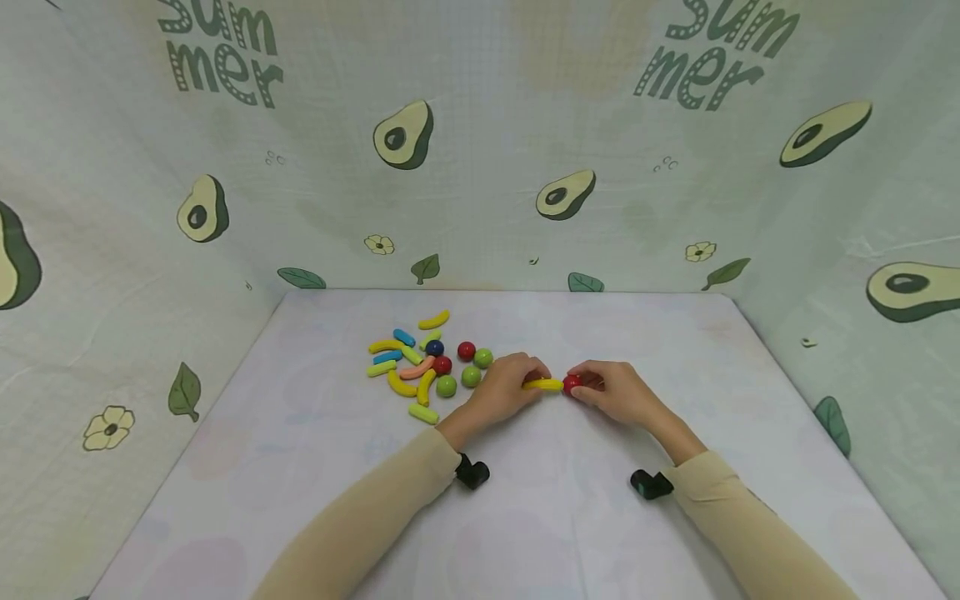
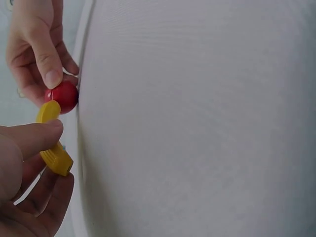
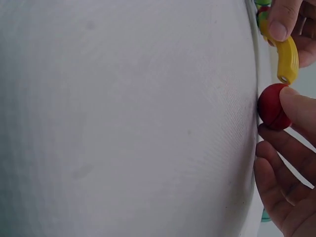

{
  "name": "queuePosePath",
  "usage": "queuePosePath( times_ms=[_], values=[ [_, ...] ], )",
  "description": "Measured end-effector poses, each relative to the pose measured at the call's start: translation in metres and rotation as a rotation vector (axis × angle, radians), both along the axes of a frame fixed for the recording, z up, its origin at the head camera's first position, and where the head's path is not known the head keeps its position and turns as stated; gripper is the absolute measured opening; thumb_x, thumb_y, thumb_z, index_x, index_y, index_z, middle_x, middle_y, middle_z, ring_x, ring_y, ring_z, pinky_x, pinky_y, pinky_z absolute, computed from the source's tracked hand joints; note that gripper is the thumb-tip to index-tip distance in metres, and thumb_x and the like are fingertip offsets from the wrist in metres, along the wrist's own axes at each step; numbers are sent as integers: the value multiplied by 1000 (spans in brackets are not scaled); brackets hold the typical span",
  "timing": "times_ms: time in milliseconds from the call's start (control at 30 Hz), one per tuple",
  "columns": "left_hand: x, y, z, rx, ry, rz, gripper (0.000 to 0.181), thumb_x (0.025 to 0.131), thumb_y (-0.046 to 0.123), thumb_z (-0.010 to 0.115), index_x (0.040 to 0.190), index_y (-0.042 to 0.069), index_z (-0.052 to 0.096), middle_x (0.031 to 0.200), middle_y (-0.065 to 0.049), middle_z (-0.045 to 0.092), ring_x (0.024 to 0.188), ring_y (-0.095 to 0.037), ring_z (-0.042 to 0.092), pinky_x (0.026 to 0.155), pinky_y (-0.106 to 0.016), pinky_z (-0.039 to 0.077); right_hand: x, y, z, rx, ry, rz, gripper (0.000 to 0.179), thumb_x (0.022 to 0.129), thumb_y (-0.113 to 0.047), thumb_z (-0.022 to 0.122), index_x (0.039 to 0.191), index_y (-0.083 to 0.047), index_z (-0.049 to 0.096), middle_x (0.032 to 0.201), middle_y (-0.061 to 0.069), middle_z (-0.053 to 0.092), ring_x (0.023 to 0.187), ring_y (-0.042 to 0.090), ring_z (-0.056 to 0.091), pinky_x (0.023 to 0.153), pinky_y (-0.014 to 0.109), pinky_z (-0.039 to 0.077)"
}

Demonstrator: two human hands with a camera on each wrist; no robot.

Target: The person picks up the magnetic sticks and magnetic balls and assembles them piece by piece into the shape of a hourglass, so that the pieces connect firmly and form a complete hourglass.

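Between thumb and fingers, my left hand pinches a yellow banana-shaped piece, its free end pointing right. My right hand grips a small red ball with thumb and fingertips, low over the table. In the left wrist view the tip of the banana piece meets or nearly meets the red ball. The right wrist view has the banana piece just beside the red ball; whether they touch is hard to tell. A dark seam line runs across the ball.
Left of my left hand lies a loose group: green balls, red balls, a dark blue ball, yellow banana pieces, an orange-pink curved piece, blue sticks and light green sticks. A printed cloth hangs behind the table.
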State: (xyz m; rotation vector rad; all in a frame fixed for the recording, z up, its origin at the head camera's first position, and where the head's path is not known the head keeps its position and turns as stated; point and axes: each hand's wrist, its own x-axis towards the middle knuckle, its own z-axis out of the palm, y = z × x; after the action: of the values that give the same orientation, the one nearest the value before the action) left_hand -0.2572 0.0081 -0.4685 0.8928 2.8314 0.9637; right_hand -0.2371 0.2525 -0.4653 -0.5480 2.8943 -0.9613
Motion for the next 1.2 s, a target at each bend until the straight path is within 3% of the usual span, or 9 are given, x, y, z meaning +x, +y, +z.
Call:
queuePosePath(
  times_ms=[333,600,1000,1200],
  values=[
    [-2,0,-1,10,-28,-31,24,96,17,82,119,17,76,106,5,75,94,-9,66,86,-21,54,1,0,0,-8,3,8,25,99,-16,77,123,-7,75,107,4,77,96,19,70,88,41,61],
    [-3,-5,-2,8,-82,-108,27,97,17,81,123,18,74,112,7,76,100,-4,66,93,-21,55,1,0,1,-24,13,18,24,100,-17,77,122,-7,75,107,3,77,97,19,71,88,42,61],
    [-2,-8,0,1,-91,-216,33,99,15,78,132,18,72,120,6,74,106,-5,65,97,-20,53,1,2,-2,-44,2,15,26,99,-17,78,124,-9,75,110,4,77,97,20,70,89,40,61],
    [1,-9,0,-18,-88,-271,39,98,14,79,136,17,72,123,5,73,105,-6,63,98,-18,52,1,4,-1,-39,-23,16,29,100,-17,76,128,-7,75,115,7,77,100,22,70,92,44,61]
  ],
)
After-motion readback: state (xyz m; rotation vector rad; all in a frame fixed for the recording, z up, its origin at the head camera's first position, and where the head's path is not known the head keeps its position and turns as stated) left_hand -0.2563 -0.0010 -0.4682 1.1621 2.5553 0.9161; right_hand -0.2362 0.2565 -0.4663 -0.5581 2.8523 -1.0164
